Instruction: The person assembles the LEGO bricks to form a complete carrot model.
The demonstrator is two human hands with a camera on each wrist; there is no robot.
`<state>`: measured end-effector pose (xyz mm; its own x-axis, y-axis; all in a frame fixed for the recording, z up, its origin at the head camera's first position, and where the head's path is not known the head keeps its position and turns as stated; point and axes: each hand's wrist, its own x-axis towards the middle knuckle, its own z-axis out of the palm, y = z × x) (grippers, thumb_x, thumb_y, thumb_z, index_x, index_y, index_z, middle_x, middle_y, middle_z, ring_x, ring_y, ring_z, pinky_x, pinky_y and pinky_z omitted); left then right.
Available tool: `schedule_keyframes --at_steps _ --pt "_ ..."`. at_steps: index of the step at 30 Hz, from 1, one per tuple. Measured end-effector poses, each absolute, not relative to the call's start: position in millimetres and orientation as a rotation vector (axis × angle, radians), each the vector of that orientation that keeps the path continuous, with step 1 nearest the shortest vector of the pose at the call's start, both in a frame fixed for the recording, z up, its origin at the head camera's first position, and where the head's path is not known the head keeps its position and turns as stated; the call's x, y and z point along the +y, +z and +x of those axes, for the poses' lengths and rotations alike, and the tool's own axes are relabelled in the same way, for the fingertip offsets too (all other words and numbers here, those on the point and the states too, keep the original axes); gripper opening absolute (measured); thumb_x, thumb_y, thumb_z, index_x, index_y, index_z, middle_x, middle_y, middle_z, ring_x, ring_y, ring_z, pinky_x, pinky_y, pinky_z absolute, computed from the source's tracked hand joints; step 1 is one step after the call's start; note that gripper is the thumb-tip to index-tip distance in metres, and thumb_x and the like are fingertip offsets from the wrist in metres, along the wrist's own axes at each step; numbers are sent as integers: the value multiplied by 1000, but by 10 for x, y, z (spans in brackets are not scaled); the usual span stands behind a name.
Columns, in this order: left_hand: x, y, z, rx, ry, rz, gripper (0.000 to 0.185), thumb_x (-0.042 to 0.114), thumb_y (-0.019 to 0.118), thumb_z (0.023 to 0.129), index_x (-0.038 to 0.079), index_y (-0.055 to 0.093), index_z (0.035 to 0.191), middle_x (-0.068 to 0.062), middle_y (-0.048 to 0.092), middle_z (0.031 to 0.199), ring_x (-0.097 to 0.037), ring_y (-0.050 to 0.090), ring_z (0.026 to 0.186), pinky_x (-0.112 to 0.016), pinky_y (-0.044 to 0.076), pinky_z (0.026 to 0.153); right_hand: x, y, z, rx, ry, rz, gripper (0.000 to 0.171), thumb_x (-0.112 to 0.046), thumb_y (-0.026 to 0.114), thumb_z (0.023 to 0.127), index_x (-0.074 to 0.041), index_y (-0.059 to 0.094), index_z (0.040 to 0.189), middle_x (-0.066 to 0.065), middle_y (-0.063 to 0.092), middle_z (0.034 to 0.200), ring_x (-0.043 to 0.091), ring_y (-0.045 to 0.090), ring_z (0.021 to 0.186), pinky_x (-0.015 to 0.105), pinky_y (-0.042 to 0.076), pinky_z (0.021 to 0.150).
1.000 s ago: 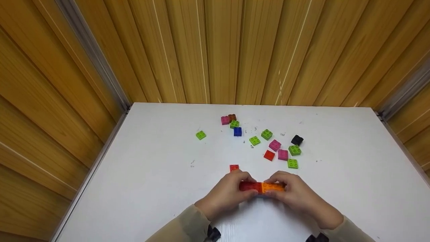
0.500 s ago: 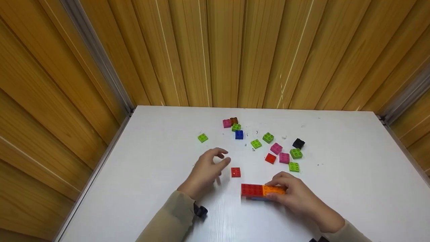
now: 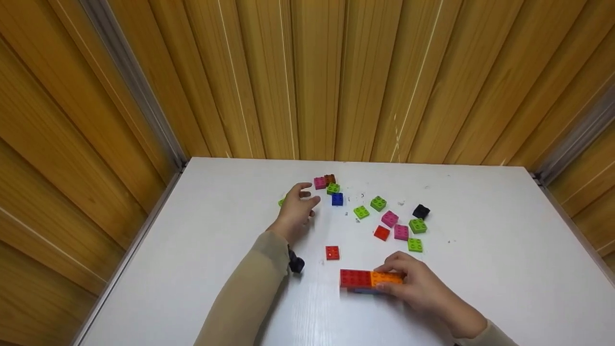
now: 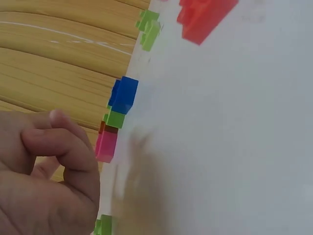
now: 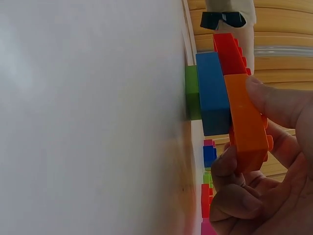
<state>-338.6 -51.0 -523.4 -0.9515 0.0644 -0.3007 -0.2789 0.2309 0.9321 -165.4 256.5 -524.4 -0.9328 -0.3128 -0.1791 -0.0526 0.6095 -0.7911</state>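
My right hand grips a brick assembly near the table's front. Its top layer is a red brick joined to an orange brick. The right wrist view shows my fingers round the orange brick, with a blue brick and a green brick underneath, standing on the table. My left hand is stretched out far to the left, fingers loosely curled and holding nothing. It hovers beside a lone green brick, mostly hidden behind it. In the left wrist view the hand is bare.
A small red brick lies between my hands. Pink, brown, green and blue bricks cluster just right of my left hand. Several green, pink, red and black bricks are scattered at the centre right. Wooden walls enclose the white table.
My left hand has let go of the brick assembly and moved away to the far left, up to the lone green brick. My right hand keeps hold of the assembly.
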Motion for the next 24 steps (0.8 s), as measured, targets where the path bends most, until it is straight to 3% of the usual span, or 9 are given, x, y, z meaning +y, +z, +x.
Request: schedule_keyframes --at_steps 5,8,11,20,24 --pt "-393 -5327 -3676 2275 1784 -294 58 17 70 113 24 49 167 -10 50 171 -25 69 123 -36 62 101 2566 -5246 -1630 2539 -1244 -276 29 -33 91 97 -22 86 123 2 69 127 25 59 120 23 51 96" --pt "-375 -5336 -3828 2361 1730 -291 58 13 68 113 21 50 167 -11 48 175 -29 59 148 -44 55 122 2551 -5237 -1634 2535 -1264 -280 27 -30 91 97 -21 86 122 3 69 126 26 58 120 23 51 94" --pt "-376 -5336 -3944 2410 1682 -304 57 11 68 112 18 52 166 -10 48 176 -31 49 162 -49 46 133 2529 -5239 -1645 2526 -1278 -286 26 -30 91 97 -21 86 121 4 69 125 26 58 120 23 51 93" --pt "-243 -5340 -4092 2408 1602 -291 56 8 67 112 14 55 166 -9 56 172 -30 50 164 -49 42 136 2588 -5231 -1636 2535 -1256 -282 25 -31 90 98 -22 86 120 4 69 126 27 58 121 22 52 94" --pt "-271 -5356 -4110 2480 1533 -253 52 4 65 112 8 58 163 -12 62 165 -30 56 158 -46 45 133 2548 -5237 -1647 2514 -1267 -276 25 -29 91 97 -21 87 121 4 69 126 27 58 121 21 53 93"
